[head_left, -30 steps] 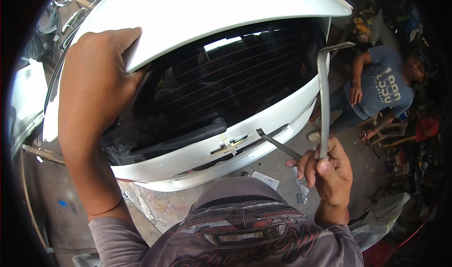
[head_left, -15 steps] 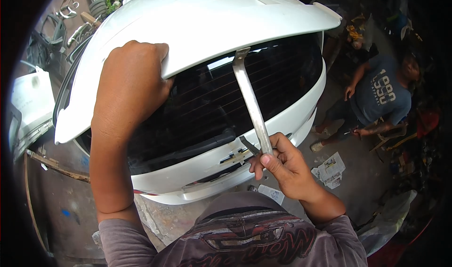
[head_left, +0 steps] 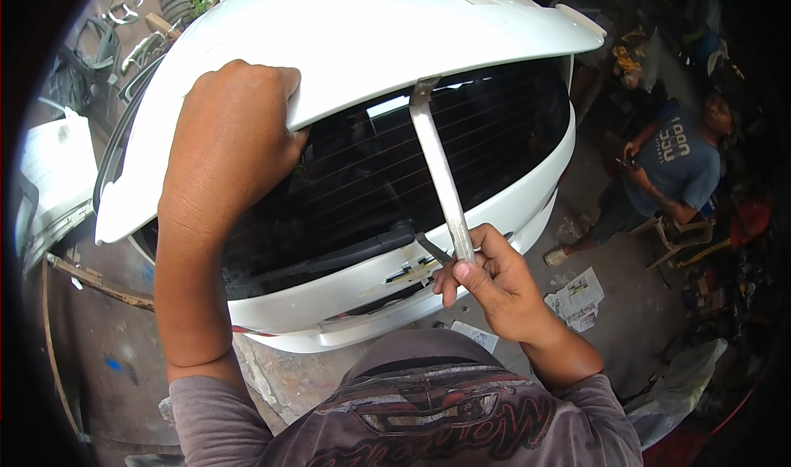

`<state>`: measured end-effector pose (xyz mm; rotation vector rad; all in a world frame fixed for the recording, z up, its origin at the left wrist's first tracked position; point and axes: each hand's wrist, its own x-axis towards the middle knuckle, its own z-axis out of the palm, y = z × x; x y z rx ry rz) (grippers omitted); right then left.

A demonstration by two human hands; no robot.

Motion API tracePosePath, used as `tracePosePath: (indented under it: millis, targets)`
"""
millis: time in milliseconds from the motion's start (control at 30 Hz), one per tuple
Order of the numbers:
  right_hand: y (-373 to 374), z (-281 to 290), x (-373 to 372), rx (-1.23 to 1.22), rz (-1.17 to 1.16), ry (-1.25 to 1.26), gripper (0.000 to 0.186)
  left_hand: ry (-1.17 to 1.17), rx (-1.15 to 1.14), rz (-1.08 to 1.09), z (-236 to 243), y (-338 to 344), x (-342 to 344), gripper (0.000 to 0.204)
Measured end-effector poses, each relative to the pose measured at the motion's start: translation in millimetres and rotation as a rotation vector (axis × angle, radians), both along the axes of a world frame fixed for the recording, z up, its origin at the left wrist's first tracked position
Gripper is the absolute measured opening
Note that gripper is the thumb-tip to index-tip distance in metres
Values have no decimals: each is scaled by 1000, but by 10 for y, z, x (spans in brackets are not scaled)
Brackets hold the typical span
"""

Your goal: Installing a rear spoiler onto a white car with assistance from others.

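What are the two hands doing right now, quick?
Left hand: closed over the edge of the white spoiler, gripping it.
Right hand: closed around a flat grey metal bar whose tip reaches under the spoiler.

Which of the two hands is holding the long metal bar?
The right hand. It grips the lower end of the flat metal bar, whose top reaches under the white spoiler. The left hand grips only the spoiler's edge.

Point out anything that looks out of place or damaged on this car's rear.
The white spoiler seems lifted off the hatch: the left hand grips its edge while the right hand pushes a flat metal bar under it. No damage shows.
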<state>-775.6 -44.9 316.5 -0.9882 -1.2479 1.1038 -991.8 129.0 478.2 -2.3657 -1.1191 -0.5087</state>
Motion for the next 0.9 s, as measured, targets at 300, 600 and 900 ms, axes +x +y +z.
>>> tracePosePath:
  millis: [300,600,900]
  targets:
    - [16,23,30,-12,6,-19,24,-2,56,1,-4,5,-12,35]
    - [42,1,56,19,29,-29,23,-7,-8,89,2,6,43,39]
    - [31,-24,41,3,45,-16,24,-21,14,77,-20,3,21,40]
